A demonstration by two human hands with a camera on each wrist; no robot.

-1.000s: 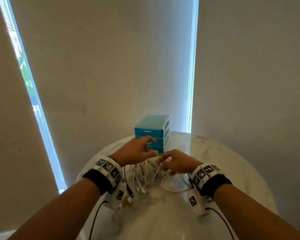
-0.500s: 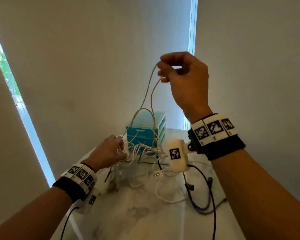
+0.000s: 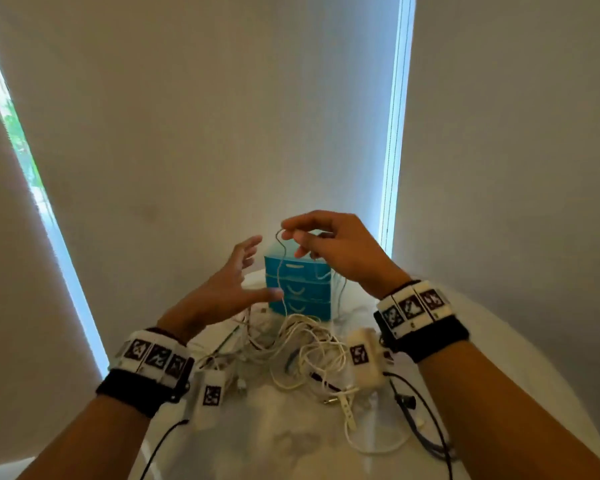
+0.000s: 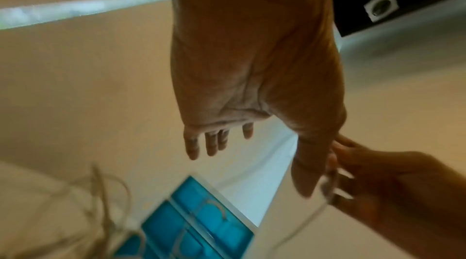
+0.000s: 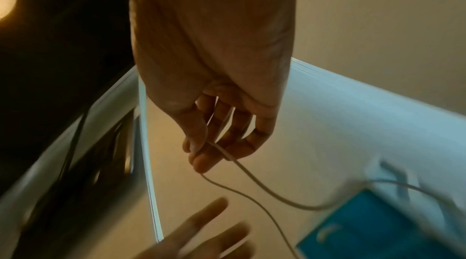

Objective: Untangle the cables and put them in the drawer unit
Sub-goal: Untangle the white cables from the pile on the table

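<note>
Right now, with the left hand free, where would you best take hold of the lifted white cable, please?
Pinch the white cable on its hanging run just below the right hand, coming in from the left hand side. That stretch hangs alone in front of the drawer unit, clear of the tangled pile, so one strand is probably easy to isolate.

Looks like a room in a home or small office, not a lab or workshop. Pale roller blinds (image 3: 194, 116) fill the upper frame, with daylight and a bit of greenery in the window gap (image 3: 21, 140) at left. Lower centre: round white marble-look table (image 3: 499, 341) with a small blue desktop drawer unit (image 3: 305, 292) and loose cables (image 3: 291, 344). No tools or benches.
</note>
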